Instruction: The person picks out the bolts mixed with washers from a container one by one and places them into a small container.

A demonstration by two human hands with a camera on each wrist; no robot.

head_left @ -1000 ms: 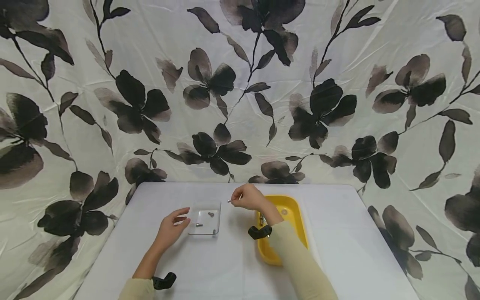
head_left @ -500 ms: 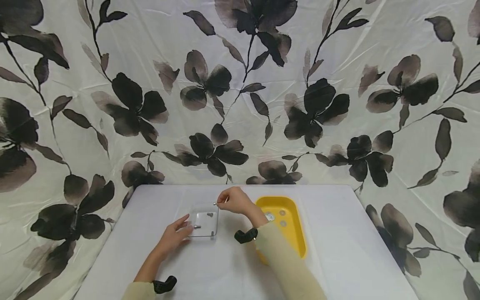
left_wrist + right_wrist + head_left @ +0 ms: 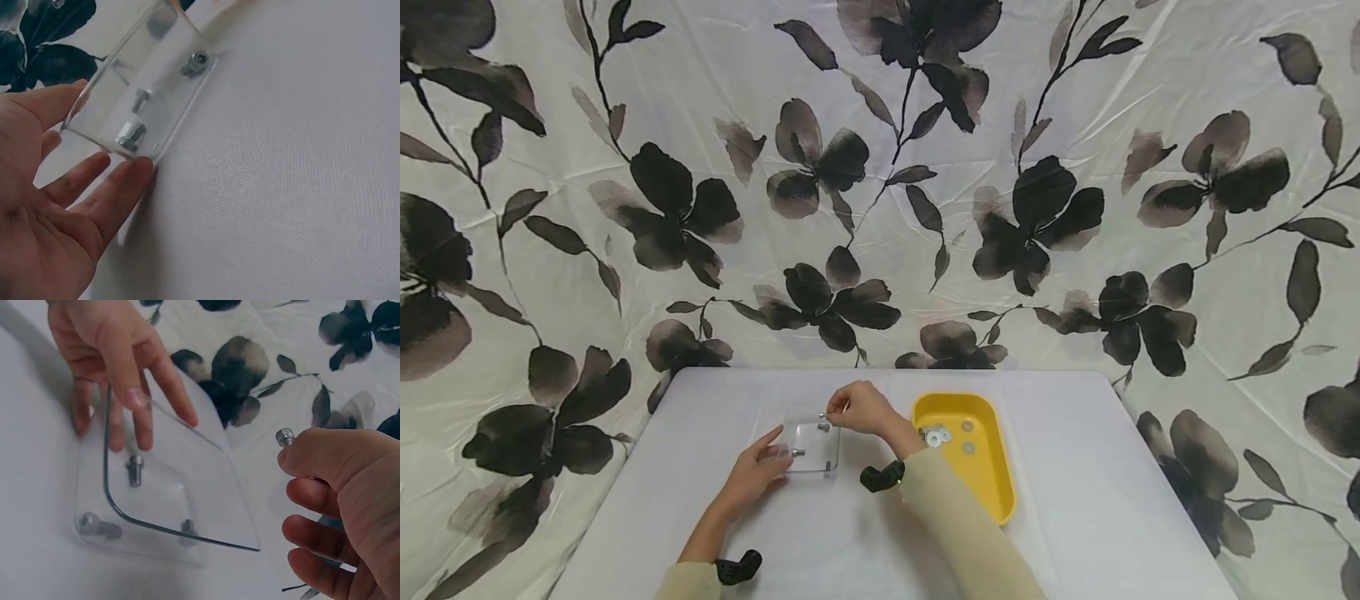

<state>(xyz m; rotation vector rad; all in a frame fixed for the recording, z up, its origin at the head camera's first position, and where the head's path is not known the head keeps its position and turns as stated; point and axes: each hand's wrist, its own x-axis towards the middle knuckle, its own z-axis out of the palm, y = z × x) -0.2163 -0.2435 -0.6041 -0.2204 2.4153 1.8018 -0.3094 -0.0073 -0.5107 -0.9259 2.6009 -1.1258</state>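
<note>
A clear, square plastic box stands on the white table with three metal socket-head screws in it, one showing its hex socket. My left hand is at the box's left side, its fairly straight fingers against the wall and its thumb at the rim. Over the box's far right corner, my right hand pinches another screw between thumb and index finger. That screw's ridged head sticks out past the fingertips, while most of its shank is hidden.
To the right of the box sits a yellow tray, partly behind the right forearm. It holds several flat washers and other small metal parts near its left wall. A floral cloth hangs behind the table's back edge.
My right hand has moved left with the screw, from between tray and box to over the box. My left hand has come in against the box's side.
</note>
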